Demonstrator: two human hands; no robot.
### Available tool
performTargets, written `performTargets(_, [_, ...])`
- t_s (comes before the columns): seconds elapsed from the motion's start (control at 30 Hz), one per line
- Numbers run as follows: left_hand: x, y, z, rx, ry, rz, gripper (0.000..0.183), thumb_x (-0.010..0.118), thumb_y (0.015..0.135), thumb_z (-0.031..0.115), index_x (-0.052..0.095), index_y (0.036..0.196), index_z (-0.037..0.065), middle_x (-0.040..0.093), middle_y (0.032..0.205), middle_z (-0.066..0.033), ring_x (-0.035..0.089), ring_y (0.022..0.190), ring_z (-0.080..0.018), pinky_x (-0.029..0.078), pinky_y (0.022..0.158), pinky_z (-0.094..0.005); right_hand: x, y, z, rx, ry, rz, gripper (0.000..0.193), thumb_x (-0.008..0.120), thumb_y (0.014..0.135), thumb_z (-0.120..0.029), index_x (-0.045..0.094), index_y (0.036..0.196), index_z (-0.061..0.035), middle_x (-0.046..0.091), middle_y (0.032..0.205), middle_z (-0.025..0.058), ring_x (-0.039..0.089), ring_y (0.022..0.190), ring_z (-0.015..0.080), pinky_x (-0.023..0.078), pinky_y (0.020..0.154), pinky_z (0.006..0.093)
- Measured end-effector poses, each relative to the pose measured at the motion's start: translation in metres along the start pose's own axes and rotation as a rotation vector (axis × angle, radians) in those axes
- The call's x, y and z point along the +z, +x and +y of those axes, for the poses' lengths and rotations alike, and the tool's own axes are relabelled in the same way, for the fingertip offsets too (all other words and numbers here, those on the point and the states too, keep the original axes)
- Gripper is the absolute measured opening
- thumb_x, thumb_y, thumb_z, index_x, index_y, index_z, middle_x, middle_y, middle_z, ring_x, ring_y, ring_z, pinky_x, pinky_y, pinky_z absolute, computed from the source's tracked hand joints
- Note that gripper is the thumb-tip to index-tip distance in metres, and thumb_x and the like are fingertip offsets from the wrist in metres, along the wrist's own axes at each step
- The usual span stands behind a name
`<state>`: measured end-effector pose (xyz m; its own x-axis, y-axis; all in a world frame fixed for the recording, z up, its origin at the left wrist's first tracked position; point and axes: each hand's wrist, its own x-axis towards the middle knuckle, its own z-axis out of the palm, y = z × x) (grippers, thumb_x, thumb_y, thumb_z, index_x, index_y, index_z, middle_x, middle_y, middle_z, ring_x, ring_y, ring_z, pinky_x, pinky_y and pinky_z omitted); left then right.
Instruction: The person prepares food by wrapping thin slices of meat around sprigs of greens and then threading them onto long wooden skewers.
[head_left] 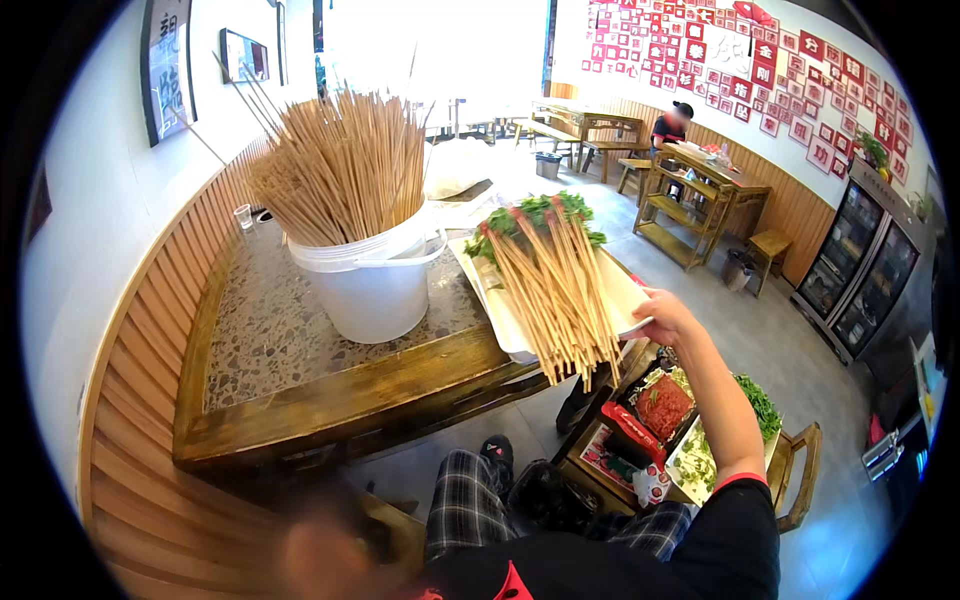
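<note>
Nearest, a blurred shape (322, 555) is filling the lower left; whether it is the left hand, and how those fingers are set, cannot be told. The right hand (665, 318) is gripping the right rim of a white tray (627, 290) beside the stone-topped table (260, 320). Leaf-tipped bamboo skewers (555, 290) are lying on it, bare ends jutting over the near rim, so holding it level should keep them from sliding. The load is hiding how the tray is being supported beneath, and leaves (575, 207) are covering most tips. A white bucket (372, 295) is concealing its sticks' (340, 165) lower ends. Farther off, glare is washing out the window (440, 50).
</note>
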<state>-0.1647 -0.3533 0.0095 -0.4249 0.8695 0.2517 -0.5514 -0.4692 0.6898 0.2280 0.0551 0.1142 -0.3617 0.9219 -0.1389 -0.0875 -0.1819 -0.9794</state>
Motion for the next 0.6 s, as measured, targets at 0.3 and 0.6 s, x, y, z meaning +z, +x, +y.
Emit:
performTargets(0.3, [-0.023,-0.017,0.004,0.109,0.088,-0.153,0.034,0.065,0.077,0.025,0.058,0.075,-0.008,0.059,0.066,-0.024,0.058,0.045,-0.0305,0.049,0.039,-0.0389,0.028,-0.142,-0.041,-0.106,-0.143,0.067,0.056,0.042,0.062,0.008,0.042,0.118,0.0084,0.057,0.101,0.0166,0.06,0.085,0.0239,0.051,0.074,0.0362])
performTargets(0.6, [-0.009,-0.046,0.039,0.22,-0.271,-0.343,0.029,0.065,0.077,0.017,0.058,0.072,-0.011,0.059,0.065,-0.0251,0.058,0.045,-0.0333,0.048,0.036,-0.0391,0.088,-0.225,-0.025,0.007,-0.064,-0.071,0.053,0.05,0.064,0.004,0.044,0.115,0.01,0.058,0.102,0.017,0.061,0.085,0.0218,0.05,0.075,0.0313])
